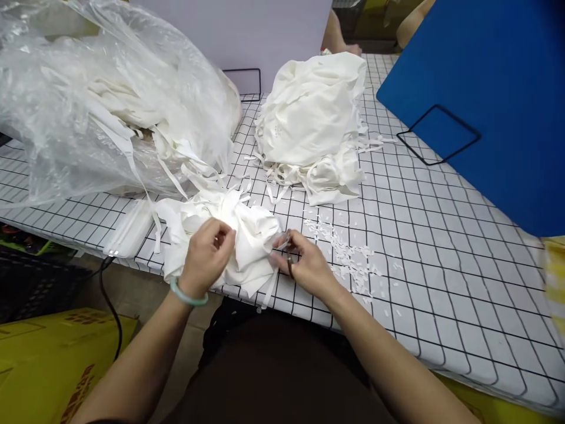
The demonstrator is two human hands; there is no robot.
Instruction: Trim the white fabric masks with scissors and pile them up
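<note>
My left hand [207,252], with a pale green bangle at the wrist, is closed in a pinch on a bunched white cloth piece [251,235] near the table's front edge. To its right, my right hand [306,263] curls around a small tool [285,240] that looks like thread snips, partly hidden and blurred. Its tip points at the cloth's right side. Thin white straps hang off the cloth. Beyond lies a stack of similar white cloth pieces [313,112], with straps sticking out around it.
A large clear plastic bag [176,76] of white cloth fills the back left. Small white clippings [348,256] lie scattered right of my hands. A white power strip [129,229] sits at the front left. Blue [485,118] and pale lilac boards [273,35] stand behind; another person's hand shows between them.
</note>
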